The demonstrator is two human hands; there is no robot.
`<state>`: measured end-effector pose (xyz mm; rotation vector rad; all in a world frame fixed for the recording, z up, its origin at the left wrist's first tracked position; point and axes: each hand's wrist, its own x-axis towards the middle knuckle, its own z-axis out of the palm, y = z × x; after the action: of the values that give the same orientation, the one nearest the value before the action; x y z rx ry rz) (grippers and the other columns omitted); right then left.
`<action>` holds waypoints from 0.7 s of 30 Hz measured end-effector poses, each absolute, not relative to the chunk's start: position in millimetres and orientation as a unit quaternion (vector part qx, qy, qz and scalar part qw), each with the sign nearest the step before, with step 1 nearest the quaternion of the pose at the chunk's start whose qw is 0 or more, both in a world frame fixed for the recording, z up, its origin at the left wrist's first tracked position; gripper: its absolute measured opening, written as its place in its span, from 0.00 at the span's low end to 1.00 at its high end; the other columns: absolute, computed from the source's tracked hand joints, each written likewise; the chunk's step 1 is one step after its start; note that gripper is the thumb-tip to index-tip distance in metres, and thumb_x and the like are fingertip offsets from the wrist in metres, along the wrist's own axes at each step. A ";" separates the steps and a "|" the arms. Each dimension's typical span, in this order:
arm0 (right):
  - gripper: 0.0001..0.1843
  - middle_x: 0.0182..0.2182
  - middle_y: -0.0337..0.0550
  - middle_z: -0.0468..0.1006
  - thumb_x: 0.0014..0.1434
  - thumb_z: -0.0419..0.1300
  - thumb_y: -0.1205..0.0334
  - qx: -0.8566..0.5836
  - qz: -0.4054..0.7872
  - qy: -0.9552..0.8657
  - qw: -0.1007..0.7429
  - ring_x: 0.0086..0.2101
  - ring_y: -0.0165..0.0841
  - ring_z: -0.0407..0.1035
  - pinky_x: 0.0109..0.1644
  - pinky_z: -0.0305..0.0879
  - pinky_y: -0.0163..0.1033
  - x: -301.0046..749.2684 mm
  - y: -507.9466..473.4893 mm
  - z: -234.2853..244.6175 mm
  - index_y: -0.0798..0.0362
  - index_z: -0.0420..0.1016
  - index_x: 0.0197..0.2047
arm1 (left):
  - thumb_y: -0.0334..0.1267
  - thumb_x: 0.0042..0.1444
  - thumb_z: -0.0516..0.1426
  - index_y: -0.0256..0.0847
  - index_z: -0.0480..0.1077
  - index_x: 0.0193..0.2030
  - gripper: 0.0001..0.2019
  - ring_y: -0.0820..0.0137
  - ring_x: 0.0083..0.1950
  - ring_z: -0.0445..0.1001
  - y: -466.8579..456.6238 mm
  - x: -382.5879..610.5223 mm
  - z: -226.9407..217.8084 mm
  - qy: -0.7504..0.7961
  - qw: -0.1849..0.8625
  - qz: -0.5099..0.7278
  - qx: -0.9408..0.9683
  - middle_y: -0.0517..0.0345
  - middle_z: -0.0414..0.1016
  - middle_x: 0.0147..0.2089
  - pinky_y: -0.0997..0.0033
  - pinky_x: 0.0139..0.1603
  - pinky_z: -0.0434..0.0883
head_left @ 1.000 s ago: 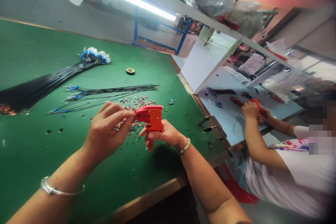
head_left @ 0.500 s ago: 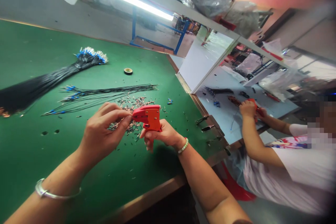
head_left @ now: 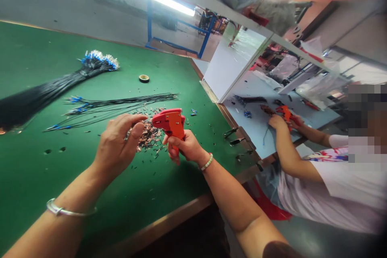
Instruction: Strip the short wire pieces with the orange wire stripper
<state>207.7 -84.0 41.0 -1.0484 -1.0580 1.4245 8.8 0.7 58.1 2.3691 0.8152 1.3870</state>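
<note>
My right hand [head_left: 188,145] is wrapped round the orange handle of a red and orange wire stripper [head_left: 169,121], its jaws pointing left. Just left of those jaws is my left hand [head_left: 117,142], its thumb and forefinger slightly apart, with no wire visible between them. Under and behind the tool lies a heap of short wire scraps [head_left: 148,136], partly hidden by the left hand. Beyond it, thin black wires [head_left: 127,100] with blue terminals at their left ends lie loosely side by side. A thick bundle of black wires [head_left: 54,88] with blue and silver ends rests at the far left.
A roll of tape [head_left: 144,78] lies on the green table [head_left: 90,217]. Small blue terminals [head_left: 194,112] are right of the tool. Metal clips [head_left: 237,142] sit along the right edge. A white partition [head_left: 232,64] stands behind. At right a co-worker [head_left: 329,181] holds a similar orange tool.
My left hand has drawn back from the stripper's jaws, and its thumb and forefinger have parted. My right hand still grips the stripper. The whole view has shifted slightly.
</note>
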 end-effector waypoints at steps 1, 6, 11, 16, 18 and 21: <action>0.30 0.14 0.31 0.70 0.49 0.72 0.37 -0.441 0.591 -0.438 0.514 0.13 0.26 0.64 0.16 0.62 0.32 206.1 -84.2 41.3 0.58 0.74 0.35 | 0.40 0.70 0.51 0.43 0.74 0.48 0.11 0.68 0.43 0.75 0.2 9.4 58.3 0.278 0.132 0.481 0.821 0.57 0.79 0.42 0.66 0.45 0.68; 0.28 0.13 0.28 0.67 0.50 0.72 0.37 -0.446 0.597 -0.438 0.502 0.11 0.24 0.60 0.12 0.57 0.32 201.1 -85.6 40.1 0.54 0.70 0.32 | 0.36 0.68 0.55 0.40 0.73 0.36 0.09 0.75 0.33 0.69 0.4 8.8 63.0 0.255 0.125 0.491 0.824 0.61 0.71 0.32 0.73 0.36 0.65; 0.29 0.13 0.28 0.63 0.52 0.71 0.38 -0.446 0.600 -0.444 0.494 0.12 0.23 0.57 0.12 0.56 0.32 201.0 -86.6 38.2 0.52 0.64 0.26 | 0.33 0.67 0.57 0.38 0.72 0.36 0.07 0.79 0.31 0.67 0.6 7.4 68.1 0.223 0.143 0.496 0.827 0.63 0.69 0.31 0.77 0.33 0.64; 0.27 0.15 0.28 0.65 0.53 0.71 0.38 -0.437 0.604 -0.456 0.487 0.13 0.24 0.60 0.14 0.59 0.32 202.5 -85.3 38.5 0.53 0.68 0.30 | 0.32 0.66 0.58 0.37 0.73 0.37 0.05 0.79 0.33 0.68 0.7 8.0 67.0 0.222 0.132 0.500 0.827 0.62 0.70 0.32 0.78 0.35 0.65; 0.26 0.21 0.34 0.72 0.54 0.71 0.40 -0.409 0.615 -0.469 0.484 0.18 0.27 0.69 0.20 0.68 0.34 205.2 -84.4 39.2 0.55 0.70 0.33 | 0.32 0.65 0.59 0.37 0.73 0.38 0.04 0.79 0.34 0.69 1.9 7.8 65.8 0.226 0.128 0.501 0.826 0.62 0.71 0.33 0.78 0.37 0.66; 0.26 0.31 0.42 0.79 0.56 0.71 0.42 -0.366 0.652 -0.458 0.481 0.29 0.33 0.77 0.33 0.77 0.40 212.5 -83.8 40.8 0.57 0.73 0.42 | 0.33 0.65 0.59 0.38 0.74 0.38 0.04 0.78 0.35 0.70 4.3 5.9 64.3 0.238 0.125 0.505 0.821 0.61 0.73 0.34 0.77 0.38 0.67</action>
<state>212.5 -83.8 40.8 -0.8928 -1.1160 1.5890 5.9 4.3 64.3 2.3915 0.6925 1.4703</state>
